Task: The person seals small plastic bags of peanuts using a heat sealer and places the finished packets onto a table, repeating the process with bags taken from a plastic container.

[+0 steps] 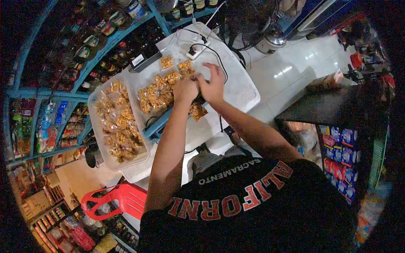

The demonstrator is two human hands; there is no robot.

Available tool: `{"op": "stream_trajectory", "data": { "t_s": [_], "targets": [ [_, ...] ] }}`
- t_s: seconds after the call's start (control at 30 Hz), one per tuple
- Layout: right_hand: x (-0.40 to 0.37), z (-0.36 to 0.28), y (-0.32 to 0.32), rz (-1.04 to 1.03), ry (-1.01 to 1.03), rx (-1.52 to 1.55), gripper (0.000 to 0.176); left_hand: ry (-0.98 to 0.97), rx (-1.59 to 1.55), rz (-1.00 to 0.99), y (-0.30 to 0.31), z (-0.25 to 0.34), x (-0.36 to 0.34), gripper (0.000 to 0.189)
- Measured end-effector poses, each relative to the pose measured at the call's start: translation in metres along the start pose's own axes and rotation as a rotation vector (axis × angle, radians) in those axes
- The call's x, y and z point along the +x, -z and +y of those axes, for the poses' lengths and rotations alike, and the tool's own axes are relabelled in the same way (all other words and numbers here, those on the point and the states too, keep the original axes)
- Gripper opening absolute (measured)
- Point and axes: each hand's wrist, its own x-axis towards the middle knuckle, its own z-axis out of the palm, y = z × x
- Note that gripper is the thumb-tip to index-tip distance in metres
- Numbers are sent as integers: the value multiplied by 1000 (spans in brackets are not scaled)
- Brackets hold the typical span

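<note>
Both my hands meet over a white table (249,99). My left hand (186,90) is closed in a fist beside a pile of clear packets of golden-brown snacks (158,90); what it grips is hidden. My right hand (214,85) is open, fingers apart and curved, its thumb side close against my left hand. Under my hands and left forearm lies a long blue device (159,125), partly covered, that looks like a bag sealer. A filled snack packet (198,111) lies just below my hands, against the device's near side.
A clear plastic tub (147,157) of snack packets stands at the table's left. A power strip (197,51) with cables and a dark box (144,62) sit at the far side. A red plastic chair (126,200) is at lower left. Bottle shelves (114,38) line the left.
</note>
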Motion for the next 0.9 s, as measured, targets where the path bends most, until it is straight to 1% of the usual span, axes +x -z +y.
{"op": "stream_trajectory", "data": {
  "t_s": [0.03, 0.1, 0.17, 0.2, 0.23, 0.27, 0.3, 0.37, 0.4, 0.47, 0.5, 0.57, 0.6, 0.67, 0.7, 0.77, 0.8, 0.9],
  "targets": [
    [-12, 5, 15, 51, 17, -1, 35, 4, -1, 5, 1, 1, 0, 40],
    [-51, 39, 33, 21, -172, 28, 38, 98, -83, -35, 0, 4, 1, 45],
    [-92, 59, 55, -283, -573, 368, 42, 86, -127, -47, 5, 6, -4, 47],
    [-98, 58, 62, -286, -572, 368, 42, 66, -100, -53, 6, 6, -2, 47],
    [-104, 53, 70, -537, -805, 408, 44, 50, -73, -64, 4, 3, 0, 47],
    [-112, 49, 79, -793, -1046, 443, 47, 19, -131, -49, -1, 0, 1, 49],
    [-114, 47, 83, -955, -1018, 608, 51, 11, -76, -124, -4, -4, 8, 51],
    [-110, 43, 71, -1089, -980, 566, 51, -98, 43, -105, -28, -21, 30, 53],
    [-108, 36, 68, -1080, -975, 570, 51, -107, 47, -101, -22, -16, 23, 53],
    [-102, 26, 65, -1101, -1031, 704, 51, 27, -109, -53, 1, 1, 1, 51],
    [-101, 28, 63, -1100, -1028, 704, 51, 25, -109, -51, 5, 4, -2, 51],
    [-100, 33, 56, -1075, -1132, 859, 48, 14, -199, 84, 9, 6, -10, 48],
    [-96, 26, 58, -1061, -1149, 869, 45, 23, -196, 81, 13, 8, -19, 48],
    [-94, 27, 55, -1046, -1172, 850, 44, -146, -446, 168, 21, 16, -33, 40],
    [-93, 26, 54, -1021, -1190, 828, 43, -145, -441, 171, 18, 13, -32, 40],
    [-91, 24, 55, -1015, -1163, 823, 47, -430, -281, 132, 13, 8, -29, 38],
    [-90, 22, 54, -1001, -1154, 804, 48, -407, -290, 121, 14, 8, -31, 38],
    [-88, 19, 50, -947, -1148, 767, 49, -422, -301, 143, 10, 7, -26, 38]
  ]
}}
